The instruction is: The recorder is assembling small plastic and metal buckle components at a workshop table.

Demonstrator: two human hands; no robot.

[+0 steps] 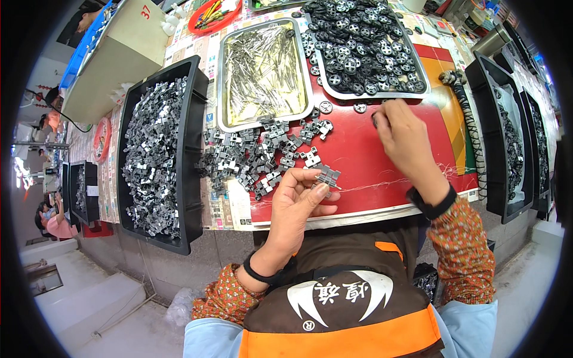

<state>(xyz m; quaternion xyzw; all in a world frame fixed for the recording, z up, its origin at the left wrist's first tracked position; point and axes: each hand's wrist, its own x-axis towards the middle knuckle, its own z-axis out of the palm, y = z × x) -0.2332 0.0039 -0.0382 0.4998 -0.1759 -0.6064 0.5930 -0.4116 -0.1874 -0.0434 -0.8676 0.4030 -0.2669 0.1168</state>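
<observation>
Between its thumb and fingers, my left hand (pixel 291 209) grips a small grey plastic part (pixel 327 175) above the front of the red board. A thin metal pin seems to stick out from it. My right hand (pixel 404 140) is closed in a pinch over the board, with a small black wheel (pixel 375 120) at its fingertips, mostly hidden. Left of my left hand lies a loose heap of grey and black plastic parts (pixel 248 156). Loose wheels (pixel 359 108) rest just below a metal tray (pixel 382 94) piled with black spoked wheels (pixel 358 51).
A metal tray (pixel 224 89) of thin metal pins (pixel 262 65) stands behind the heap. At left is a black bin (pixel 190 161) full of grey parts. A wrapped cord (pixel 464 113) and another black bin (pixel 498 143) lie right. A red basket (pixel 190 24) sits at the back.
</observation>
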